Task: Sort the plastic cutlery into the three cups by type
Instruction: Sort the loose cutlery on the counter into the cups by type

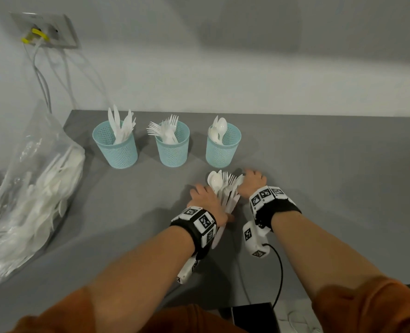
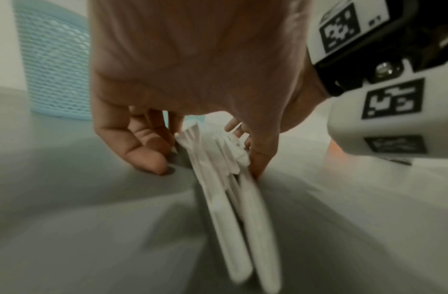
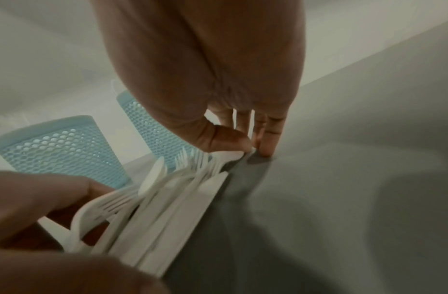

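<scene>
Three teal mesh cups stand in a row on the grey table (image 1: 319, 176): the left cup (image 1: 116, 150) holds knives, the middle cup (image 1: 172, 150) forks, the right cup (image 1: 223, 152) spoons. In front of the right cup lies a mixed bundle of white cutlery (image 1: 225, 191) (image 2: 217, 179) (image 3: 167, 208). My left hand (image 1: 211, 203) (image 2: 207, 163) grips the bundle's handles between thumb and fingers. At the bundle's head end, my right hand (image 1: 247, 176) (image 3: 254, 149) pinches a white piece of cutlery (image 3: 227, 156) with thumb and fingertips, which touch the table.
A clear plastic bag (image 1: 31, 188) full of white cutlery slumps at the table's left edge. A wall plate (image 1: 45, 30) with cables hangs above it. A black cable (image 1: 279, 272) runs to a dark device (image 1: 254, 316) at the front edge.
</scene>
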A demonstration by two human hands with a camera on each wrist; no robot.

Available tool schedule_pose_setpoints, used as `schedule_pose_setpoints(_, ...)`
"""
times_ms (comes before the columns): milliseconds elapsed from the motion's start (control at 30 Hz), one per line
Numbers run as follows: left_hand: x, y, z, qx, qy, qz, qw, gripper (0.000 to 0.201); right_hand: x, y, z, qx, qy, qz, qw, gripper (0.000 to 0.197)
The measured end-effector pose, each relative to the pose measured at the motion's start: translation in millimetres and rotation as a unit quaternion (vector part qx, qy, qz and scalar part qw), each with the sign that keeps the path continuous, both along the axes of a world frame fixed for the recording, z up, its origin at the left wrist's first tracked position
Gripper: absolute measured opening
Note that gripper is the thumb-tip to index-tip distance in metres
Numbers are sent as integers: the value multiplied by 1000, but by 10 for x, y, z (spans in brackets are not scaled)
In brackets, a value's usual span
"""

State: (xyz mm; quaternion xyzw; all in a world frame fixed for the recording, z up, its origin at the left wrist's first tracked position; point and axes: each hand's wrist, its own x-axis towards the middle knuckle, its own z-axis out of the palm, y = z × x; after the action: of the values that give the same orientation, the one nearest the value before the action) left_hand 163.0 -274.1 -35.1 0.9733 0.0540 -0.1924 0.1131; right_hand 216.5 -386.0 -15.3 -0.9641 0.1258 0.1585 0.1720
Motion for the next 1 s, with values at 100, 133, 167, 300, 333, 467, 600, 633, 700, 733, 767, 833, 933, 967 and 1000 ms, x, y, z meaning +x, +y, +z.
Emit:
schedule_pose_setpoints(100,82,100,-10,13,-3,-42,999,98,8,48,30,-2,0,44,999,49)
schedule_pose_setpoints(133,97,147,-2,13,-3,-51,999,93,1,64,27,3,5,58,998,47)
schedule_pose_setpoints(167,108,197,5,7,-3,-54,999,88,1,74,23,8,9,62,998,46)
schedule_pose_setpoints(300,167,364,-6,-19,4,-77,997,76,-51,123,11,31,15,31,999,41)
schedule_pose_setpoints(333,180,390,-6,-18,6,-89,996,76,-72,136,6,35,12,23,999,40)
schedule_pose_setpoints(467,174,447,13,-38,7,-88,995,73,-138,207,11,24,15,24,999,41)
schedule_pose_setpoints(600,169,499,9,-62,0,-75,995,61,-209,327,87,16,13,53,998,30)
schedule_pose_setpoints(633,165,510,9,-62,0,-75,995,58,-232,357,97,23,14,58,998,29)
schedule_pose_setpoints(700,154,527,6,-51,-2,-72,996,54,-270,398,109,49,6,67,997,28)
schedule_pose_setpoints(733,149,533,2,-43,-6,-73,996,53,-281,418,111,62,1,76,995,27)
schedule_pose_setpoints(767,142,538,6,-39,-11,-77,996,52,-295,429,122,72,-7,87,994,27)
schedule_pose_setpoints(833,136,555,14,-45,-20,-87,995,50,-312,444,130,94,-23,88,991,28)
schedule_pose_setpoints(933,141,612,33,-80,-16,-75,994,48,-343,432,76,192,-38,15,980,28)
schedule_pose_setpoints(967,137,636,53,-95,-12,-67,993,47,-358,430,62,236,-53,-13,970,34)
schedule_pose_setpoints(1000,141,660,63,-111,-12,-60,992,47,-369,435,50,269,-68,-33,960,44)
